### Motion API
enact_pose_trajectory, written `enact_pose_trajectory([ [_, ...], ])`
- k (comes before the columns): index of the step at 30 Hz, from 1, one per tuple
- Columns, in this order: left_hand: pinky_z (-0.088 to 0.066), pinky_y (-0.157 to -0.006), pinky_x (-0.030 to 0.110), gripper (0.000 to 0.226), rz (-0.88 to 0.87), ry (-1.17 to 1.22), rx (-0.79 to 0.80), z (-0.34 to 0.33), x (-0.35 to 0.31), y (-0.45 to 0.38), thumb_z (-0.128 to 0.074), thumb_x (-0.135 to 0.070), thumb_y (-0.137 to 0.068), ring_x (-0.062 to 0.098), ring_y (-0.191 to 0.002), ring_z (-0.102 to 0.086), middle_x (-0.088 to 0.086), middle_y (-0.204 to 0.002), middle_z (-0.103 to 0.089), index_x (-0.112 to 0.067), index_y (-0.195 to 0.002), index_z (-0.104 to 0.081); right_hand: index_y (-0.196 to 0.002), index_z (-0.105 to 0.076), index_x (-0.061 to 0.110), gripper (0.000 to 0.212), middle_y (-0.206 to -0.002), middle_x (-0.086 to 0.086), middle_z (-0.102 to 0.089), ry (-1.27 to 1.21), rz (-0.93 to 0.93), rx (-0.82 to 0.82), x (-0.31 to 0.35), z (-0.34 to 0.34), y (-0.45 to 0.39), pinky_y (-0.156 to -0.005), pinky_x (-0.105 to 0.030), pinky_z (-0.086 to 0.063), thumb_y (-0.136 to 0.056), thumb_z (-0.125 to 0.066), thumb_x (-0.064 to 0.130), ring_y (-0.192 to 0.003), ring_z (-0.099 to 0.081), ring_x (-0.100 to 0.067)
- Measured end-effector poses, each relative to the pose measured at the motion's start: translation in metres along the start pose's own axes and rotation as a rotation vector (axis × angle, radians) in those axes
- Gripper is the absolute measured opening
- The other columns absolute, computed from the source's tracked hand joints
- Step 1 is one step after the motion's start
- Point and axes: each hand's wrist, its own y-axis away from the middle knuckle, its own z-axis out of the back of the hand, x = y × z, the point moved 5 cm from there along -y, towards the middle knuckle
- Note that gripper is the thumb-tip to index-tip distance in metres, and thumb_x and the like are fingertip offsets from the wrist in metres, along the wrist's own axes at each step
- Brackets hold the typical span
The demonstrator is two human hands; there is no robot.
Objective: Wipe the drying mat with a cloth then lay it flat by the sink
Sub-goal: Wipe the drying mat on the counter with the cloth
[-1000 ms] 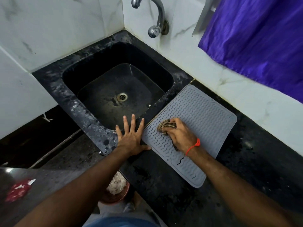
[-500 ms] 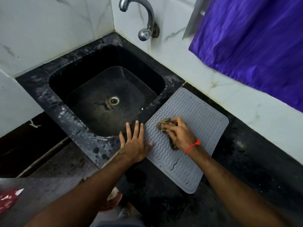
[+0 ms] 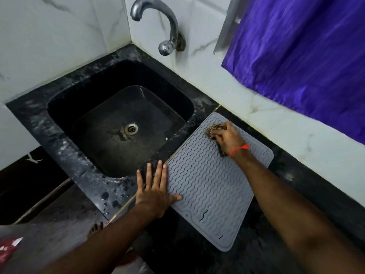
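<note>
Cloth [image 3: 214, 129] under fingers [image 3: 221, 133] — on mat [image 3: 207, 186]

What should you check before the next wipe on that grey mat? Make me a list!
1. Drying mat lies flat on the counter: ok.
2. Left hand pins the mat's near edge, thumb on it: ok.
3. Right hand grips the cloth: ok.
4. Cloth touches the mat: ok.
5. Near half of the mat is free of objects: ok.
6. Mat is clean: cannot tell.
</note>
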Motion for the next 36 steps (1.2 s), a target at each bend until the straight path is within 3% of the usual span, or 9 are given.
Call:
enact_pose_trajectory([
  [8,0.026,-0.11,0.062,0.109,-0.003,-0.039,0.017,0.0,-0.001,0.001,0.018,-0.086,-0.062,0.035,-0.136,0.045,0.006,-0.144,0.054,-0.014,-0.139,0.044,-0.115,-0.054,0.041,0.049,-0.116,0.011,-0.057,-0.05,0.451,0.136,0.063,-0.036,0.073,-0.087,-0.026,-0.052,-0.083,-0.041,0.075,-0.098,-0.058,-0.006],
  [12,0.024,-0.111,0.062,0.112,-0.002,-0.064,0.007,0.001,-0.002,-0.003,0.029,-0.086,-0.054,0.035,-0.137,0.043,0.006,-0.144,0.054,-0.013,-0.139,0.045,-0.103,-0.064,0.032,0.018,-0.106,-0.001,-0.07,-0.008,0.199,-0.044,-0.01,0.001,0.0,-0.094,-0.053,-0.051,-0.085,-0.068,0.03,-0.101,-0.066,-0.028],
  [14,0.021,-0.113,0.063,0.117,0.007,-0.053,-0.034,0.006,-0.004,-0.003,0.034,-0.085,-0.051,0.035,-0.14,0.039,0.008,-0.148,0.049,-0.013,-0.142,0.04,-0.112,-0.069,0.018,0.023,-0.122,-0.014,-0.058,-0.066,-0.05,-0.027,-0.043,0.023,-0.036,-0.104,-0.045,-0.042,-0.09,-0.062,0.016,-0.114,-0.056,-0.034],
  [18,-0.009,-0.112,0.058,0.107,-0.059,0.034,-0.234,0.023,-0.009,0.007,-0.008,-0.082,-0.082,0.034,-0.147,-0.014,0.021,-0.15,-0.043,-0.003,-0.153,-0.021,-0.117,-0.07,0.014,0.028,-0.128,-0.018,-0.045,-0.154,-0.119,-0.07,-0.039,0.025,-0.048,-0.11,-0.034,-0.035,-0.092,-0.06,0.011,-0.117,-0.05,-0.031],
  [20,-0.007,-0.111,0.058,0.102,-0.108,0.062,-0.295,0.025,-0.011,0.009,-0.01,-0.08,-0.086,0.038,-0.145,-0.029,0.019,-0.14,-0.055,-0.005,-0.155,-0.005,-0.118,-0.069,0.021,0.027,-0.128,-0.011,-0.047,-0.188,0.027,-0.046,-0.013,0.009,-0.023,-0.106,-0.035,-0.041,-0.092,-0.061,0.017,-0.114,-0.052,-0.025],
  [23,-0.004,-0.112,0.058,0.101,-0.107,0.045,-0.362,0.024,-0.006,0.002,-0.007,-0.081,-0.087,0.031,-0.152,0.006,0.019,-0.142,-0.052,-0.005,-0.152,-0.011,-0.115,-0.066,0.028,0.025,-0.125,-0.011,-0.054,-0.084,0.188,-0.001,-0.011,-0.013,-0.011,-0.095,-0.045,-0.049,-0.09,-0.06,0.026,-0.106,-0.056,-0.026],
  [26,-0.017,-0.109,0.061,0.097,-0.094,0.035,-0.355,0.026,-0.005,-0.002,-0.007,-0.08,-0.088,0.036,-0.148,-0.011,0.02,-0.142,-0.053,-0.003,-0.141,-0.031,-0.108,-0.059,0.027,0.025,-0.11,-0.016,-0.06,0.033,0.034,-0.104,-0.038,0.006,-0.051,-0.08,-0.048,-0.048,-0.084,-0.067,0.029,-0.088,-0.058,-0.029],
  [29,-0.013,-0.112,0.062,0.1,-0.119,0.032,-0.338,0.022,-0.009,0.004,-0.009,-0.081,-0.086,0.033,-0.152,0.001,0.018,-0.149,-0.043,-0.002,-0.144,-0.026,-0.115,-0.066,0.014,0.026,-0.122,-0.017,-0.05,-0.166,-0.211,-0.102,-0.047,0.019,-0.072,-0.1,-0.043,-0.043,-0.09,-0.061,0.016,-0.111,-0.052,-0.033],
  [36,0.001,-0.115,0.061,0.115,-0.062,-0.035,-0.227,0.024,-0.007,-0.011,-0.002,-0.087,-0.076,0.026,-0.147,0.027,0.007,-0.164,0.013,-0.004,-0.156,0.0,-0.123,-0.066,0.018,0.031,-0.129,-0.019,-0.048,-0.16,-0.114,-0.066,-0.026,0.023,-0.066,-0.098,-0.038,-0.043,-0.095,-0.053,0.018,-0.116,-0.051,-0.036],
])
